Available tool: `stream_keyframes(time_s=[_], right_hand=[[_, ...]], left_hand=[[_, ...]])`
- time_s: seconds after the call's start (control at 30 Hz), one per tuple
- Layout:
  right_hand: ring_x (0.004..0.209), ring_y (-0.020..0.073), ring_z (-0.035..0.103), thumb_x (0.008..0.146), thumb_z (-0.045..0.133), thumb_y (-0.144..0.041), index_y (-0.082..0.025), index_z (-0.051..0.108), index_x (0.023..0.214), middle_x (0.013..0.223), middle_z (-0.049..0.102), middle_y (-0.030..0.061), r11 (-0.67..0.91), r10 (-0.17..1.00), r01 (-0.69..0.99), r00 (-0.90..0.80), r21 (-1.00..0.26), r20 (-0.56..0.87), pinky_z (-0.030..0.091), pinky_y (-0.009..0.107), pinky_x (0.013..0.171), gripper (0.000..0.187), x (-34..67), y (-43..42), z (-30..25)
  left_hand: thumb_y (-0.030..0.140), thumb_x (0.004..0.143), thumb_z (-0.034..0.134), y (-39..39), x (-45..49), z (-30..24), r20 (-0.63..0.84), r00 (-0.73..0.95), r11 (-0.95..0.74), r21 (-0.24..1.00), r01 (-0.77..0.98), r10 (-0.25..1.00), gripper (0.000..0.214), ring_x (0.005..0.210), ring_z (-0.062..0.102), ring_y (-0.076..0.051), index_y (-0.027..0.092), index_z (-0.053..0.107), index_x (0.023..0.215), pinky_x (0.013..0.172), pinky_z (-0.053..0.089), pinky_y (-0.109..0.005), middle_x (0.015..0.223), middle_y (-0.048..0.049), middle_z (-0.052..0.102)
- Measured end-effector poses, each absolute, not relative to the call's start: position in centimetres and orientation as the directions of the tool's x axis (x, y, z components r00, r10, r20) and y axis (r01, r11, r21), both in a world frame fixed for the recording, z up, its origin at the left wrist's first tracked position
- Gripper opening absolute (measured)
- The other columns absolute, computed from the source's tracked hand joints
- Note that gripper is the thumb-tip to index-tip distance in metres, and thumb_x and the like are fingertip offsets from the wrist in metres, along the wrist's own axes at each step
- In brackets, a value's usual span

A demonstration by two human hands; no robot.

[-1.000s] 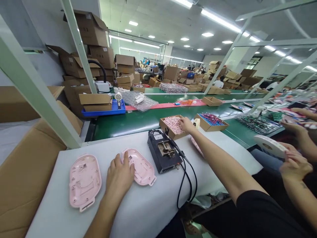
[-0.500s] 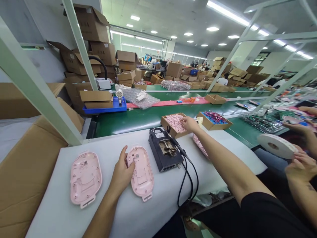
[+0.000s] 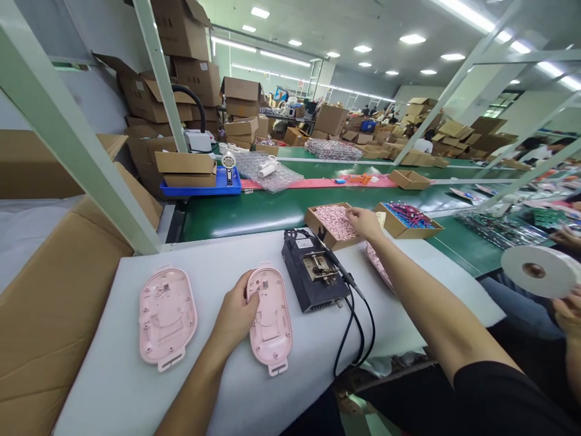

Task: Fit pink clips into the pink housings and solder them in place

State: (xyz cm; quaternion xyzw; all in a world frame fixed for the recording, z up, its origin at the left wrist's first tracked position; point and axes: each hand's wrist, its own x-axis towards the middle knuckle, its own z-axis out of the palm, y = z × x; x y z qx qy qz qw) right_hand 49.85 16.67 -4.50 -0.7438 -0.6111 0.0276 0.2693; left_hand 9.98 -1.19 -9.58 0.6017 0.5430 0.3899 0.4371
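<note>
My left hand grips the upper left edge of a pink plastic housing half, its thumb on the inner face and its fingers behind. Screw posts and ribs show inside that shell. My right hand is at the right side of a cardboard box of small pink plastic parts, fingertips pinched together over them. Whatever sits between those fingertips is too small to make out. A second pink housing half lies on the white-covered table to the left. Another pink shell is partly hidden beneath my right forearm.
A black soldering station with cables stands between my hands. Beside the parts box is a box of red and blue wired components. The green conveyor runs behind. At right, a co-worker's hand holds a white tape roll.
The view has shifted, moving the scene rightward. My left fingers have closed further around the housing's edge. My right hand remains at the pink parts, fingertips now drawn together near the box's edge.
</note>
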Motion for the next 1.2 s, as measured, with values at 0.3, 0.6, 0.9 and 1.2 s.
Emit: stream_keyframes(time_s=[0.3,0.6,0.9,1.2], right_hand=[[0.087,0.0203,0.072,0.094,0.064,-0.027,-0.027,0.077,0.103,0.094,0.076,0.0029,0.576,0.805,0.292,-0.040,-0.763,0.592,0.059,0.035,0.080,0.016,35.8,1.2,-2.8],[0.088,0.0180,0.073,0.093,0.067,-0.022,-0.024,0.075,0.095,0.096,0.078,0.0020,0.580,0.814,0.422,-0.276,-0.697,0.511,0.058,0.032,0.081,0.009,27.7,-1.9,-6.9],[0.087,0.0190,0.072,0.095,0.063,-0.021,-0.024,0.071,0.101,0.097,0.076,0.0026,0.572,0.819,0.630,-0.395,-0.525,0.416,0.055,0.031,0.078,0.011,27.8,-1.0,-7.7],[0.087,0.0233,0.059,0.096,0.061,-0.021,-0.022,0.068,0.098,0.092,0.062,0.0068,0.573,0.798,0.731,-0.397,-0.370,0.453,0.051,0.039,0.077,0.007,27.2,-1.2,-7.4]], left_hand=[[0.015,0.086,0.049,-1.8,10.5,-9.5,-0.014,0.145,-0.028,0.959,0.281,0.989,0.048,0.109,0.068,-0.020,0.024,0.060,0.133,0.097,0.051,-0.033,0.122,-0.0030,0.071],[0.017,0.089,0.054,-1.9,10.7,-9.7,0.047,0.158,-0.084,0.969,0.233,0.986,0.044,0.119,0.065,-0.020,0.023,0.061,0.132,0.103,0.049,-0.032,0.129,-0.0036,0.070],[0.015,0.087,0.054,-2.2,10.7,-9.6,0.028,0.152,-0.061,0.974,0.220,0.988,0.046,0.109,0.068,-0.020,0.023,0.062,0.131,0.097,0.053,-0.032,0.123,-0.0040,0.071],[0.019,0.088,0.057,-2.5,10.7,-8.9,0.037,0.150,-0.070,0.973,0.221,0.988,0.040,0.105,0.068,-0.019,0.024,0.062,0.128,0.091,0.052,-0.029,0.122,-0.0032,0.071]])
